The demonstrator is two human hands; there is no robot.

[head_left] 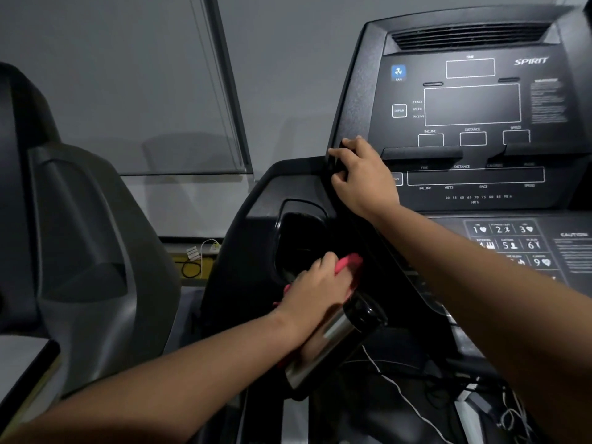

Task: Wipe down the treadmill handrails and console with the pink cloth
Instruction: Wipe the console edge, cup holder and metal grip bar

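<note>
Left grip (317,290) clutches pink cloth (349,262) by cup holder (298,238); likely soft, light, best bunched centrally. Right grip (362,174) clasps console (474,104) left edge.

Bare left hand (315,283), bare right hand (362,174), forearms bare throughout
</note>
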